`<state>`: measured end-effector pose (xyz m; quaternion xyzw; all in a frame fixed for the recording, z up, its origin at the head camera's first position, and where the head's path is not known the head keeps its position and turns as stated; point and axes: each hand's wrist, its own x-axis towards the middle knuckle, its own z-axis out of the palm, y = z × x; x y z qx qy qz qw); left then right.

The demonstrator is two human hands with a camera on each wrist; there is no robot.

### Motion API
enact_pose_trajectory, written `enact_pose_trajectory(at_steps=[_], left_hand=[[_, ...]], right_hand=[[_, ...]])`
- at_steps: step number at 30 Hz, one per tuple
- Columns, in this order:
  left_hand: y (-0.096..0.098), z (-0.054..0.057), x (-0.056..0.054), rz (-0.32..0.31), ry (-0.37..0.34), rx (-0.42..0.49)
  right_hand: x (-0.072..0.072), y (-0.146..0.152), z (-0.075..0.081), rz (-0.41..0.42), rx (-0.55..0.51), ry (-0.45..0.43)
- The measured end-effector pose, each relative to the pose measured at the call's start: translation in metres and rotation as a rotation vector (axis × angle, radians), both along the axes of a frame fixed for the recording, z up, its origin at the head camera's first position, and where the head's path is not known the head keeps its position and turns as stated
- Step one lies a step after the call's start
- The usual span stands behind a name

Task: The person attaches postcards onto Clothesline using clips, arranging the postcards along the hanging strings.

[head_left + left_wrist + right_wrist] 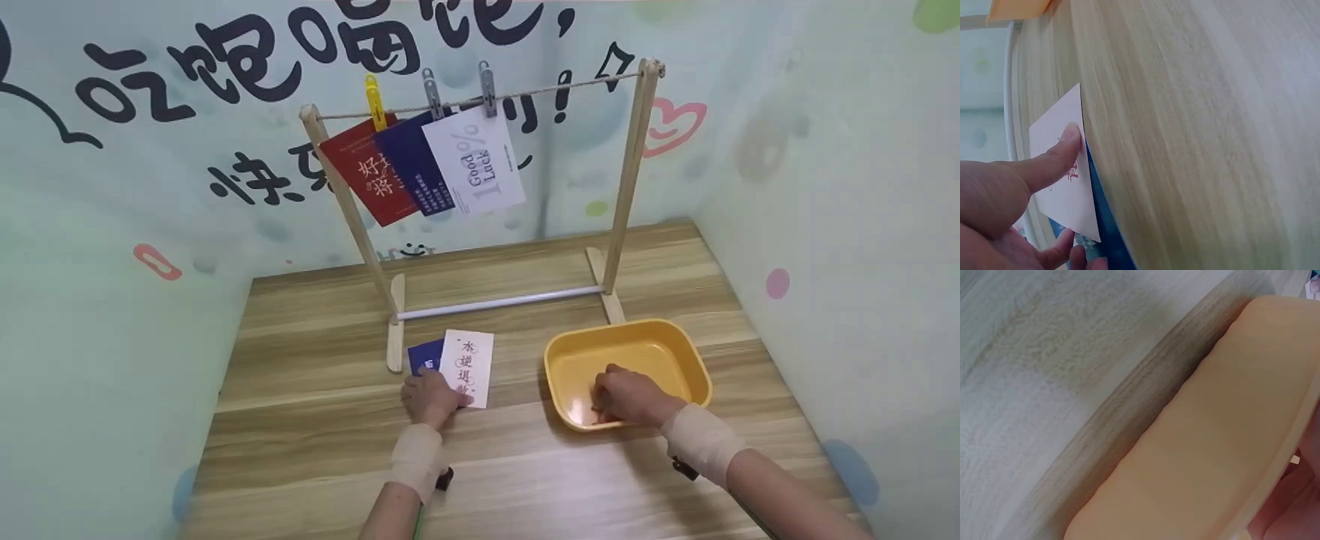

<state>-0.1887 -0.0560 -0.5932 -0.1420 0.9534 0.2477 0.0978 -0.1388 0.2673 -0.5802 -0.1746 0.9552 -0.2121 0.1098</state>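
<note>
My left hand [431, 397] rests on two overlapping cards on the wooden table. Its thumb lies on the white card [478, 360] with red characters, and its fingertips touch the dark blue card [424, 354] underneath, as the left wrist view also shows. Down inside the yellow basin [553, 367], my right hand [634, 396] has curled fingers, pinching a small reddish-brown thing [598, 412] that is mostly hidden. The basin's outer wall [1202, 422] covers most of that hand in the right wrist view.
Behind stands a wooden rack [631, 180] with a string [570, 86]. From it hang a red card [367, 172] on a yellow peg [375, 101], a blue card [409, 157] and a white card [476, 161] on grey pegs [488, 90]. Patterned walls [840, 225] enclose the table.
</note>
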Motion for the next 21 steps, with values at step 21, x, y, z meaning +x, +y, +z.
enact_pose_trajectory(at_steps=[21], left_hand=[[-0.008,-0.004,0.003,-0.047,0.054,0.365]], right_hand=[[-0.003,0.0,-0.002,-0.022,0.009,0.008]])
